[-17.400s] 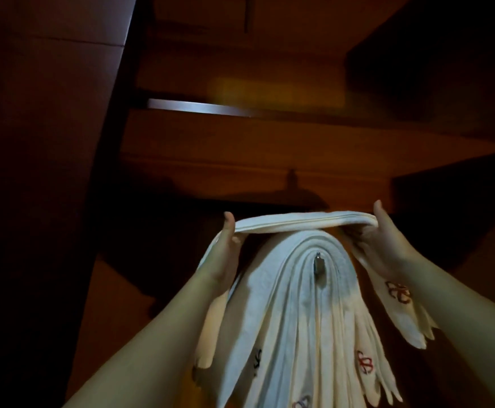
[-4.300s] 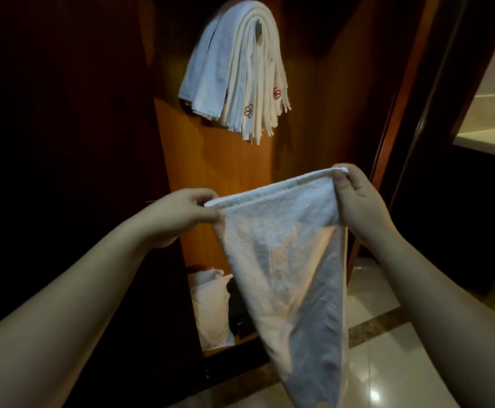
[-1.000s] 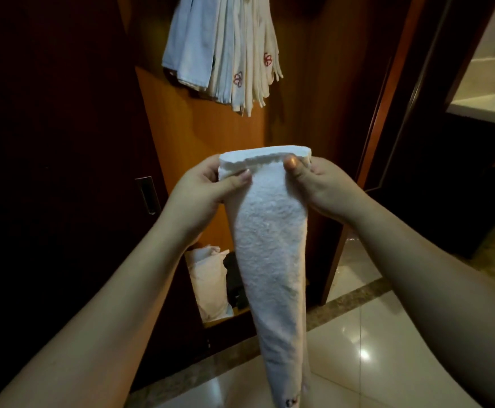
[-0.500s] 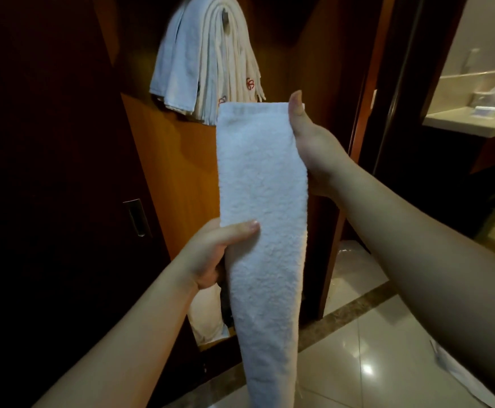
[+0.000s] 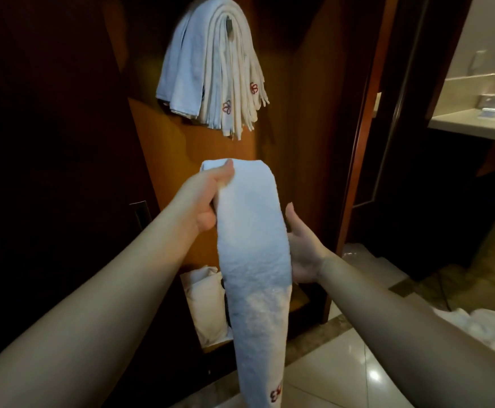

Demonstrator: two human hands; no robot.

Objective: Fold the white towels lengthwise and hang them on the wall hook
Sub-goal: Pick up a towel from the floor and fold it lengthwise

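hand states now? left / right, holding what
Left hand: closed, gripping the top end of the folded towel.
Right hand: open, palm against the towel's right edge, fingers hidden behind it.

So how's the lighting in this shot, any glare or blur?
Head view: dim overall, left side almost black; the towel is lit on top, shadowed lower; a glare spot on the floor tile; wide-angle bending at the edges; the counter looks soft.
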